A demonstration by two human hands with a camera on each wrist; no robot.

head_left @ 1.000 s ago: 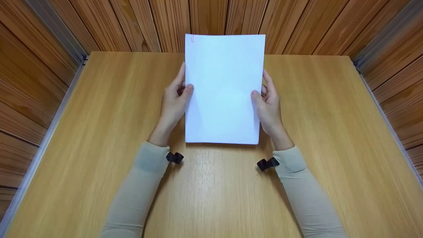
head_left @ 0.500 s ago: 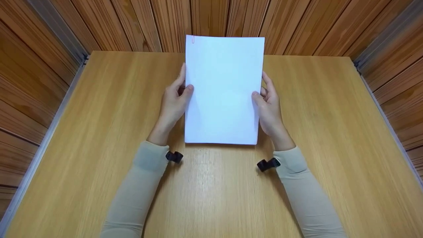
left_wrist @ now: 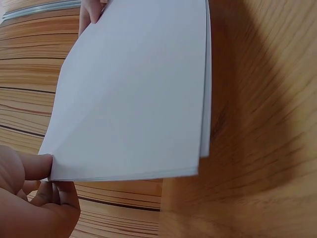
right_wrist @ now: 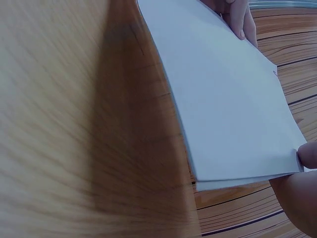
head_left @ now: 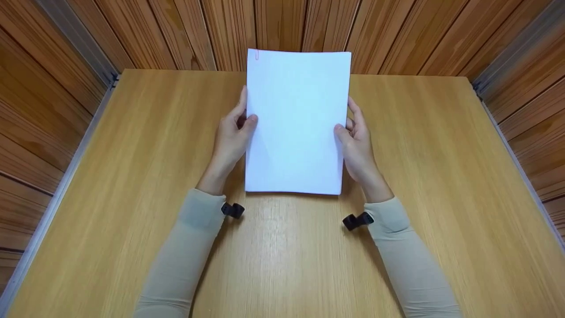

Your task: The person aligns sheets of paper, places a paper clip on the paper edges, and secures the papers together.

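A stack of white paper sheets (head_left: 296,123) is held up above the table, its upper edge reaching over the table's far edge. Near its top left corner sits a small pinkish-red paper clip (head_left: 257,54). My left hand (head_left: 231,134) pinches the left edge, thumb on the front and fingers behind. On the opposite edge my right hand (head_left: 358,143) grips the same way. In the left wrist view, the lower corners of the paper sheets (left_wrist: 133,109) lie slightly apart. Parts of the fingers are hidden behind the paper.
The wooden table (head_left: 282,260) spreads beneath both arms. Wood-plank walls (head_left: 278,22) rise at the back and both sides, with metal strips (head_left: 66,176) along the side edges. Each sleeve cuff carries a small black camera (head_left: 233,210).
The paper stack has shifted slightly down toward me and a little left, its top edge lower than before. Both hands keep their hold; the right hand moved slightly left with it.
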